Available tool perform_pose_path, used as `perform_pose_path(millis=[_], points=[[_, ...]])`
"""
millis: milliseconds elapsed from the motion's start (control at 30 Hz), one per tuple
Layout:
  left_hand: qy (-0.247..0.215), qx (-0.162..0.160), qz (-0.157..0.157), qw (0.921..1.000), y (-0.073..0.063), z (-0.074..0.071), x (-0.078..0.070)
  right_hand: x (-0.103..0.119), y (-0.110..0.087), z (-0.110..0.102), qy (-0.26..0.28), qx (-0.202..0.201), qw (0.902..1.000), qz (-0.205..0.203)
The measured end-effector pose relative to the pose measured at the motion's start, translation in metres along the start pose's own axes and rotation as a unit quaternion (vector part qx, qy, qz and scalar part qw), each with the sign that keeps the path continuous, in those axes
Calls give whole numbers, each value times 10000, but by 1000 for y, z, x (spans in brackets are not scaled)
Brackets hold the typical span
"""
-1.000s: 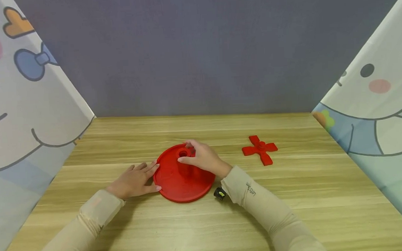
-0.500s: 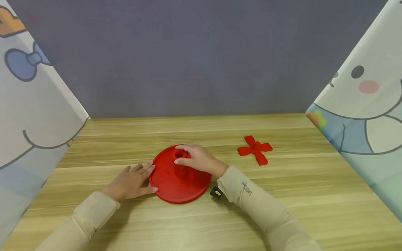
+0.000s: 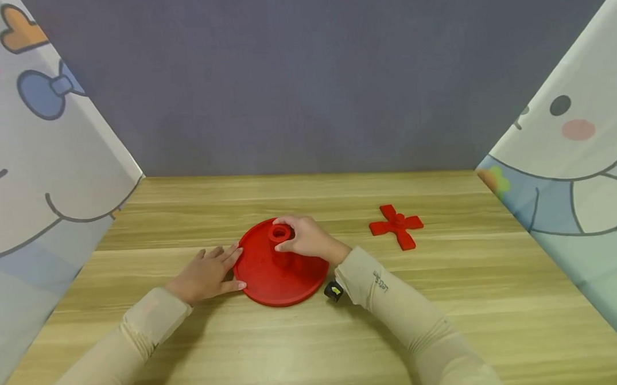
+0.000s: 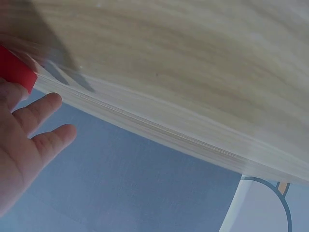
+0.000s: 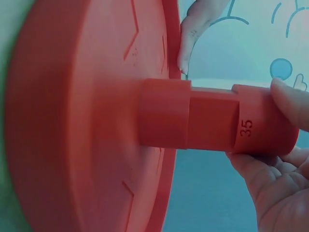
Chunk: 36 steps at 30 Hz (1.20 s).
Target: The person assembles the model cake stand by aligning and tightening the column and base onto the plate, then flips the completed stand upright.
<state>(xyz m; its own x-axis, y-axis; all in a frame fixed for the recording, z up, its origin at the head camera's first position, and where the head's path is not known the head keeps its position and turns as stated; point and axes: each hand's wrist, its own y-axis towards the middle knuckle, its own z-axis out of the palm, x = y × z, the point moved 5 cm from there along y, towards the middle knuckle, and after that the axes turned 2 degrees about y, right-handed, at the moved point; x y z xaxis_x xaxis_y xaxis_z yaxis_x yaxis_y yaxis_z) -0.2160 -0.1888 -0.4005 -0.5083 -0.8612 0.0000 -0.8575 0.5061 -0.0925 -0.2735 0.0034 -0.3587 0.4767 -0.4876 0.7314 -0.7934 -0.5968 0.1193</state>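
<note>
A round red dish-like disc [image 3: 260, 281] with a raised rim lies on the table in front of me. From its middle rises a red post [image 3: 279, 257], capped by a hollow red collar [image 5: 263, 116] marked "35" in the right wrist view. My right hand [image 3: 310, 238] grips that collar, thumb on one side and fingers on the other. A narrower stretch of post shows between collar and base. At the disc's left rim, my left hand [image 3: 203, 276] rests with fingers spread and fairly straight, fingertips touching the edge. The left wrist view catches only a corner of red beside those fingers.
A flat red four-armed cross piece [image 3: 396, 223] with a round central knob lies to the right on the wooden table [image 3: 295, 354]. A grey panel [image 3: 304, 83] stands behind, and cartoon-printed cloths flank both sides. A small black device [image 3: 334, 291] sits by the right cuff.
My right fingers have shifted a little around the top of the post. The left hand stays at the disc's rim, and the disc keeps its place; the head view sways slightly.
</note>
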Motion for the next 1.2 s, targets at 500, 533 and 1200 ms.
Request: perform_pose_path(millis=[500, 533, 1200], points=[[38, -1, -40, 10000, -1, -3, 0, 7, -2, 4, -420, -412, 9982, -70], [51, -5, -35, 10000, -1, -4, 0, 7, -2, 4, -397, -409, 9984, -66], [-160, 210, -75, 9996, -1, -4, -2, -16, -20, -20, 784, 41, 9966, 236]])
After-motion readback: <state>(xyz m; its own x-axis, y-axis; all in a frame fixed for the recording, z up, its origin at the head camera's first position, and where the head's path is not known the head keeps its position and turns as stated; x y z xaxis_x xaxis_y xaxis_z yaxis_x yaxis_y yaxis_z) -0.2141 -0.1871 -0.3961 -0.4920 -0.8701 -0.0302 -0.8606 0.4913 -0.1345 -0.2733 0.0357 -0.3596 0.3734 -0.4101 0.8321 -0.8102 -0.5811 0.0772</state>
